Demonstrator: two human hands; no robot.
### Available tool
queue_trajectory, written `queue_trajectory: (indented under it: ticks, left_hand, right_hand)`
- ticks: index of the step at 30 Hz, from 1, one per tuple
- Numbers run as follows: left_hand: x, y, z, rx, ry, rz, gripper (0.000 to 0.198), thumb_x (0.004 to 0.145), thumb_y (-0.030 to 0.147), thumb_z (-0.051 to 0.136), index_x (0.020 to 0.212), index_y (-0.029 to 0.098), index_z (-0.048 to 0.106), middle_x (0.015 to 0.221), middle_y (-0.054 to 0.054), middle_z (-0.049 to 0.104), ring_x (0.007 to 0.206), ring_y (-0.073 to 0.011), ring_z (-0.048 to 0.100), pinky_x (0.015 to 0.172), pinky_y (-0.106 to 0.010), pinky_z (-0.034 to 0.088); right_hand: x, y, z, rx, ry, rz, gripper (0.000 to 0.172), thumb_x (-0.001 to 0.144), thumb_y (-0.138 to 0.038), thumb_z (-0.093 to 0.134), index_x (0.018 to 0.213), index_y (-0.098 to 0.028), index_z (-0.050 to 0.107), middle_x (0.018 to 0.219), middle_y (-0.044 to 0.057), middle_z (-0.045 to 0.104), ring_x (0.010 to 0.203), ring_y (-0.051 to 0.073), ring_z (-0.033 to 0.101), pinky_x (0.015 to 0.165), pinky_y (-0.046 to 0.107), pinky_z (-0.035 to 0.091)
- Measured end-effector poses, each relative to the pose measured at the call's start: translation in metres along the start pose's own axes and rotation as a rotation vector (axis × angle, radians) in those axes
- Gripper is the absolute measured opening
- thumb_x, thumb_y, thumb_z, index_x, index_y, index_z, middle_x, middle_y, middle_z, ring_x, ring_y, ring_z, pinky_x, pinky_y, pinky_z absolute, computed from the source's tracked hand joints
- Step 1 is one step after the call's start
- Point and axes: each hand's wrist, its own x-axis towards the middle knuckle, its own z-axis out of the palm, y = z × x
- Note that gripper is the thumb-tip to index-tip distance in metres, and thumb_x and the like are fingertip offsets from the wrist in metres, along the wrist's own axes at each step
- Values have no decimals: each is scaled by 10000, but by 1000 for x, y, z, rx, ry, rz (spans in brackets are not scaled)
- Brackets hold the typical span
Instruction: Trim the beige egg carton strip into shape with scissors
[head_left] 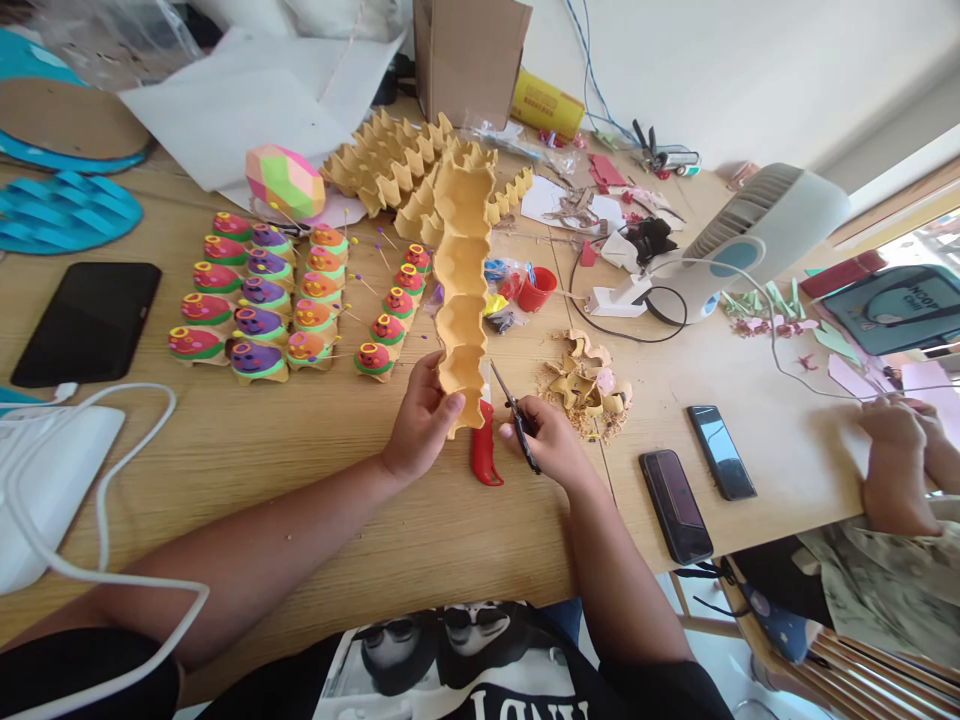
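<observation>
My left hand (421,418) grips the near end of a long strip of tan egg carton (461,300), holding it up off the wooden table (300,450). My right hand (546,440) is closed round a pair of black scissors (514,412) whose blades point up toward the strip's right edge. Between my hands lies a red-handled cutter (484,452) on the table. Just right of my right hand sits a heap of carton scraps (586,385).
Rows of painted carton cups (262,305) stand to the left, with a black tablet (88,322) beyond them. More egg cartons (397,165), a cardboard box (469,55) and a fan (757,235) stand behind. Two phones (697,475) lie at right, near another person's hands (896,455).
</observation>
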Motion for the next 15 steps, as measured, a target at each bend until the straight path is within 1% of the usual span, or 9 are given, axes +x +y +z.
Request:
queue_trajectory:
  ticks: [3, 5, 8, 10, 12, 15]
  left_hand:
    - [0, 0, 0, 10, -20, 4, 614, 937, 569, 704, 1432, 283, 480, 1295, -102, 664, 1097, -239, 686, 918, -377, 586]
    - [1, 1, 0, 29, -31, 11, 623, 931, 555, 721, 1445, 288, 491, 1304, -101, 667, 1137, -246, 682, 955, -381, 578]
    - [2, 2, 1, 32, -44, 10, 611, 936, 552, 718, 1440, 283, 501, 1288, -100, 677, 1123, -242, 684, 950, -376, 584]
    - [2, 3, 1, 19, -53, 1, 596, 936, 521, 731, 1431, 287, 495, 1269, -90, 681, 1095, -223, 684, 938, -364, 590]
    - [1, 3, 2, 6, -76, -20, 598, 927, 469, 757, 1428, 300, 476, 1264, -76, 677, 1085, -205, 682, 923, -350, 594]
    - [-2, 2, 3, -7, -126, -65, 610, 920, 392, 776, 1429, 329, 446, 1297, -61, 659, 1121, -200, 678, 902, -330, 595]
  right_hand:
    - [1, -1, -1, 53, -4, 25, 409, 875, -557, 662, 724, -226, 475, 690, -42, 449, 662, 135, 410, 603, 269, 304]
    - [2, 0, 0, 122, 42, 58, 421, 865, -587, 663, 732, -226, 492, 688, -38, 451, 662, 137, 416, 601, 271, 318]
    - [4, 4, 2, 325, 119, 132, 460, 866, -672, 635, 799, -227, 542, 688, -35, 465, 631, 138, 428, 583, 277, 342]
    - [4, 6, 4, 484, 132, 158, 508, 874, -734, 605, 847, -228, 566, 686, -31, 481, 601, 136, 433, 567, 284, 357]
    - [3, 8, 7, 622, 99, 149, 544, 873, -769, 602, 883, -225, 586, 706, -17, 519, 593, 137, 453, 567, 290, 383]
    - [2, 8, 11, 797, 15, 129, 539, 878, -758, 634, 903, -221, 601, 740, 6, 573, 613, 141, 496, 583, 291, 419]
